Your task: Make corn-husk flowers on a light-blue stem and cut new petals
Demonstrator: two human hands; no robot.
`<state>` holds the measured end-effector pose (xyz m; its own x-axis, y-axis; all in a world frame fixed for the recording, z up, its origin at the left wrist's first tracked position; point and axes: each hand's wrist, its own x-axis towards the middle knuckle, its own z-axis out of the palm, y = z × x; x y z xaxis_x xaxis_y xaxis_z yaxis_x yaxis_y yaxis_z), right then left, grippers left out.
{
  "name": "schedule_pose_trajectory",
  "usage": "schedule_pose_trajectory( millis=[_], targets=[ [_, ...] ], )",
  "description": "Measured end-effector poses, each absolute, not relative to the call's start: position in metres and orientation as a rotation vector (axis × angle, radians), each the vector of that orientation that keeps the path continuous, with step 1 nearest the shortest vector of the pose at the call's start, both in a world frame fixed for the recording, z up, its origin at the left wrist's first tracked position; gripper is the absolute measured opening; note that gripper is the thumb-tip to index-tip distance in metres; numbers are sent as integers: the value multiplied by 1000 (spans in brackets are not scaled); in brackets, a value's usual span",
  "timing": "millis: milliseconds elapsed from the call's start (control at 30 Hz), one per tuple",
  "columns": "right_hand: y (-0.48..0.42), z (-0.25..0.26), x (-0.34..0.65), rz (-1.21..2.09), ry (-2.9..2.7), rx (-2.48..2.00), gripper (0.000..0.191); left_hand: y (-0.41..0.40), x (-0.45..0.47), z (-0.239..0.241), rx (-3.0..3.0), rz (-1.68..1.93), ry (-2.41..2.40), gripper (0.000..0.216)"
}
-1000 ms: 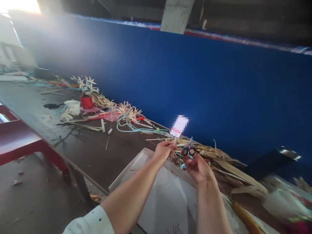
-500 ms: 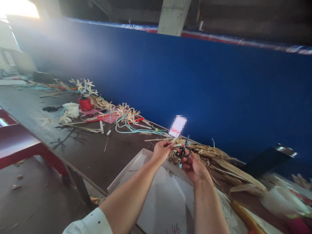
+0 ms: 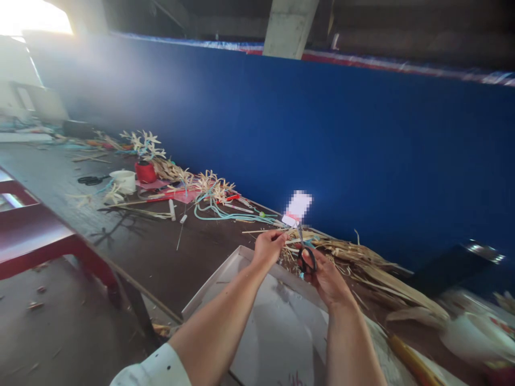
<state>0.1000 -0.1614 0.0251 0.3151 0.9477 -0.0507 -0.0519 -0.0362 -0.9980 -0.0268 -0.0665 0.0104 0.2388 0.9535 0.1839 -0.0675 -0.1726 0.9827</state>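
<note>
My left hand (image 3: 269, 249) is closed in a pinch, its fingertips on a small pale strip that looks like dried husk; the fingers partly hide it. Close by on the right, my right hand (image 3: 328, 279) grips black-handled scissors (image 3: 307, 260), fingers in the loops. The blades point up and lean left, beside the left fingertips. Beneath both hands, the near part of the dark table is littered with pale clippings (image 3: 290, 256). A shallow white box (image 3: 277, 327) lies under my forearms.
Dried husks (image 3: 374, 268) lie along the blue partition (image 3: 362, 161). Husk flowers (image 3: 213, 185), pale blue cords (image 3: 225, 215), a white cup (image 3: 124, 182), a red spool (image 3: 145, 171) and other scissors (image 3: 92, 180) are to the left. A red stool (image 3: 40, 236) stands beside the table.
The scissors have turned so their blades lean left, nearer my left fingertips, instead of right. My left hand stays pinched in nearly the same place. The whole view has shifted slightly.
</note>
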Motion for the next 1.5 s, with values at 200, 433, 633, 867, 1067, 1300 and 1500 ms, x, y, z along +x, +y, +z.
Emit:
schedule_pose_trajectory(
  millis=[200, 433, 633, 867, 1067, 1300, 1500],
  targets=[
    [-160, 26, 100, 942, -930, -1442, 48, -67, -27, 10, 1463, 1167, 917, 25],
    [-160, 26, 101, 871, -890, -1482, 49, -68, -28, 10, 1631, 1197, 910, 27],
    [-160, 24, 105, 868, -881, -1467, 51, -66, -29, 9, 1694, 1179, 940, 28],
    [-160, 22, 109, 836, -945, -1500, 52, -61, -34, 11, 1749, 1120, 994, 29],
    [-165, 29, 107, 887, -920, -1525, 54, -55, -40, 15, 1801, 1075, 1109, 29],
    [-166, 31, 104, 883, -951, -1556, 54, -49, -45, 17, 1782, 1098, 1153, 28],
    [-165, 29, 104, 881, -962, -1574, 55, -47, -46, 16, 1789, 1095, 1145, 28]
  ],
)
